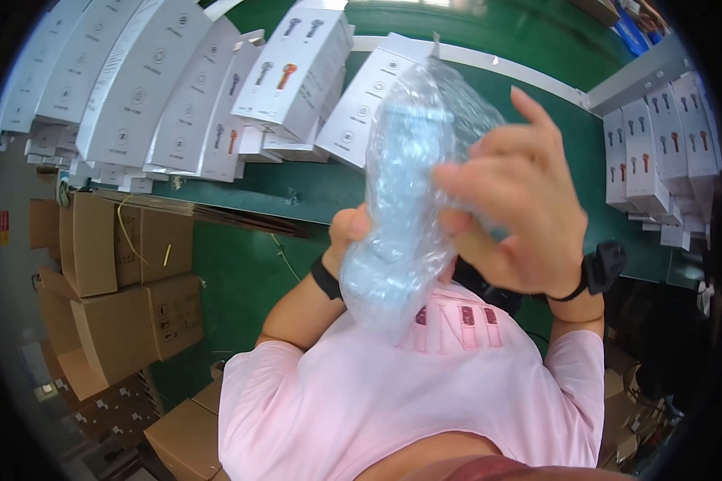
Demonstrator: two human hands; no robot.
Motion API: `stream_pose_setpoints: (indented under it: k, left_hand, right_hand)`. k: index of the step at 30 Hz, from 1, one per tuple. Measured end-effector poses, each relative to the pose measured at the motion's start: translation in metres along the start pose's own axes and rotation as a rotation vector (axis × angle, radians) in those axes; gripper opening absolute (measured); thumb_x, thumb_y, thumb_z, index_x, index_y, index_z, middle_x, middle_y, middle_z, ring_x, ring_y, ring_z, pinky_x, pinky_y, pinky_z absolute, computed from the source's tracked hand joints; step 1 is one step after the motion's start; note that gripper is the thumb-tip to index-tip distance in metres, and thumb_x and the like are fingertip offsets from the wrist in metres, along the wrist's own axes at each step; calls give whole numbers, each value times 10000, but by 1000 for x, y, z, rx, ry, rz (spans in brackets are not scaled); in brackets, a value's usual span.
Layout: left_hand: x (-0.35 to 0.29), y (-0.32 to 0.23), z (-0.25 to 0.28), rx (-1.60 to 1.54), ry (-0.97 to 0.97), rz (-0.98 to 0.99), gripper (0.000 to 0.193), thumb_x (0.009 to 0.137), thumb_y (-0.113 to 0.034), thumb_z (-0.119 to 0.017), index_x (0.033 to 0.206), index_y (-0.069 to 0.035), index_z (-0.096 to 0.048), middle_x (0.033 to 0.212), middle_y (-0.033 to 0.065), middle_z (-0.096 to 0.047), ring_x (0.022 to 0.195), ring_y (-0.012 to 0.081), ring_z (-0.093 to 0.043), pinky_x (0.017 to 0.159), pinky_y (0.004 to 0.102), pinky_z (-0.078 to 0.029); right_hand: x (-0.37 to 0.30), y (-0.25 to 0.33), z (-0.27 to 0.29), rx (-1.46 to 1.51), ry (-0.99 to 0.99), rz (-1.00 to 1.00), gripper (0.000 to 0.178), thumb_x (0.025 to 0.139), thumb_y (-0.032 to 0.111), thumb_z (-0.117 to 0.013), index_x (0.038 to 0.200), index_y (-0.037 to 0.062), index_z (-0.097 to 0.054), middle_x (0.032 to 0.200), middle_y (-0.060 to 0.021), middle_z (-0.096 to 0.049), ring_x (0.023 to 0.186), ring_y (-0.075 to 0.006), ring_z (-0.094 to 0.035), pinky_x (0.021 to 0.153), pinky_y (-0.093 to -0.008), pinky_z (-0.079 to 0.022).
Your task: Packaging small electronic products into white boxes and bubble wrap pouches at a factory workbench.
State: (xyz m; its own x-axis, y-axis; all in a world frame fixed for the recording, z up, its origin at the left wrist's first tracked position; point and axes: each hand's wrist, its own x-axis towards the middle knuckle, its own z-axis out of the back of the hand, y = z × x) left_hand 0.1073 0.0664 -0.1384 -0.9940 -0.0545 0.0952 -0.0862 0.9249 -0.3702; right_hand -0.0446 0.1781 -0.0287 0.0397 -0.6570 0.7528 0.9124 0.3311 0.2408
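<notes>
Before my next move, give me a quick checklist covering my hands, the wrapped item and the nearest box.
1. Left hand gripping the plastic-wrapped item: ok, at its left side.
2. Right hand gripping it firmly: cannot tell; its fingers are blurred at the item's right side.
3. Clear wrapping sealed: cannot tell through glare and blur.
4. Item clear of the white box beyond it: cannot tell; they overlap in view.
5. Black wristband on left wrist: ok.

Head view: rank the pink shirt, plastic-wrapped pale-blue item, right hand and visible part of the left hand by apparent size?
1. Pink shirt
2. Plastic-wrapped pale-blue item
3. Right hand
4. Left hand, mostly hidden
Apparent size only; nearness to the camera may enlarge some.
</notes>
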Motion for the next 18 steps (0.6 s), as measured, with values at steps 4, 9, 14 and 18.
stream_pose_setpoints:
  k: [4, 9, 14, 18]
  left_hand:
    - [-4, 3, 4, -265, 137, 172, 809, 696, -498, -714, 1269, 30, -493, 1052, 243, -615, 860, 414, -648, 745, 482, -550]
    - [0, 4, 11, -458, 221, 204, 888, 621, -609, -735, 1208, 20, -518, 940, 231, -627, 832, 397, -655, 728, 491, -550]
    - [1, 1, 16, -468, 346, 109, 768, 668, -472, -706, 1207, 46, -532, 954, 250, -623, 834, 396, -654, 729, 498, -551]
    - [5, -11, -13, -48, 33, -29, 679, 727, -223, -688, 1304, 83, -503, 1096, 218, -649, 923, 297, -665, 761, 409, -555]
  right_hand:
    - [-1, 14, -15, -25, -79, 101, 484, 594, 77, -842, 1060, 75, -709, 845, -33, -618, 782, -208, -598, 967, -529, -460]
    - [2, 10, -29, -82, -135, 148, 533, 539, 111, -878, 1048, 86, -720, 834, -16, -596, 734, -175, -585, 914, -486, -495]
    - [6, 4, -16, -15, -82, 210, 503, 666, 219, -870, 1106, 54, -692, 975, -94, -605, 846, -232, -613, 940, -467, -476]
    - [-11, -31, -13, 784, -513, -368, 1154, 682, 512, -855, 1515, 20, -227, 1315, -218, -512, 1178, -334, -544, 1059, -442, -415]
